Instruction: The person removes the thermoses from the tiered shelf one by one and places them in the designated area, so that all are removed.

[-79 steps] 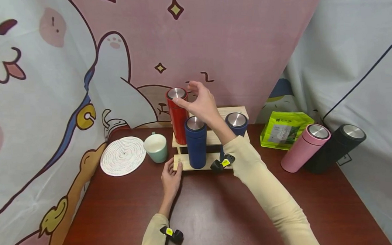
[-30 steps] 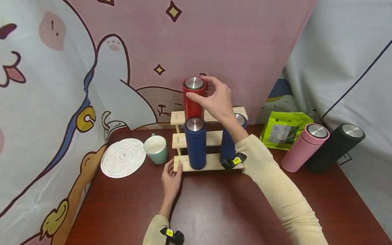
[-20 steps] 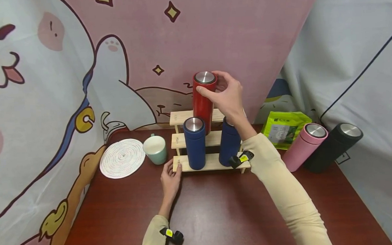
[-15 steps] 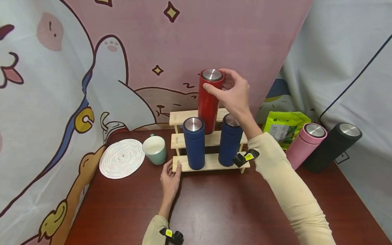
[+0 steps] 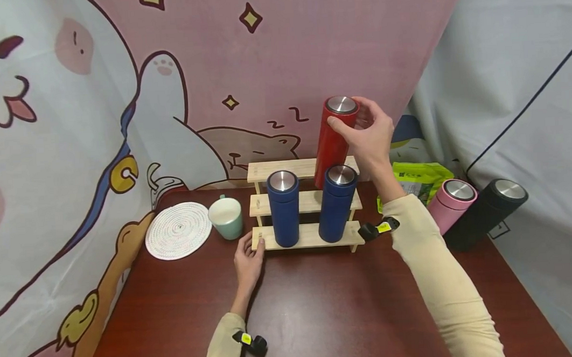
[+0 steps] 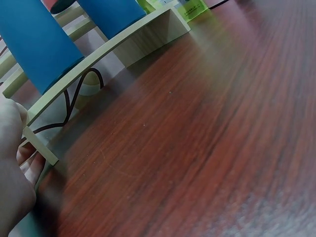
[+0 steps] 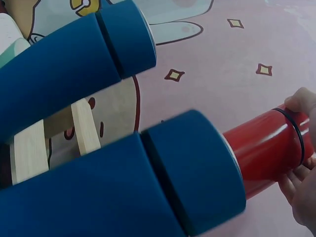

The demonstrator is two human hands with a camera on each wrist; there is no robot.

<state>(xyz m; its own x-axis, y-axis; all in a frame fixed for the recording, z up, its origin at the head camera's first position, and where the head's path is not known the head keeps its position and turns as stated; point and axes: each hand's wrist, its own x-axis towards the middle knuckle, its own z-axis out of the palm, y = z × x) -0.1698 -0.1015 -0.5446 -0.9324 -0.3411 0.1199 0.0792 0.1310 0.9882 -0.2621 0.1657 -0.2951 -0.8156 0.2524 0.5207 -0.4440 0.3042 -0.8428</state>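
My right hand (image 5: 372, 137) grips a red thermos flask (image 5: 329, 144) near its steel-topped lid, thumb in front and fingers behind. The flask leans slightly and hangs by the right side of the three-tier wooden rack (image 5: 310, 234); its base is partly hidden, so I cannot tell whether it touches a tier. Two blue flasks, the left one (image 5: 285, 216) and the right one (image 5: 335, 213), stand upright on the lowest tier. With my left hand (image 5: 248, 262) I hold that tier's left end, thumb on top. In the left wrist view, fingers (image 6: 30, 163) reach around the rack's end leg.
A mint cup (image 5: 227, 219) and a round woven mat (image 5: 178, 231) lie left of the rack. On the right are a green pouch (image 5: 419, 177), a pink flask (image 5: 451, 205) and a black flask (image 5: 491, 211). A patterned cloth (image 5: 356, 40) hangs close behind.
My right hand has taken hold of the red flask, lifted it from the rack's left side and carried it right, behind the blue flasks. The left hand stays on the rack.
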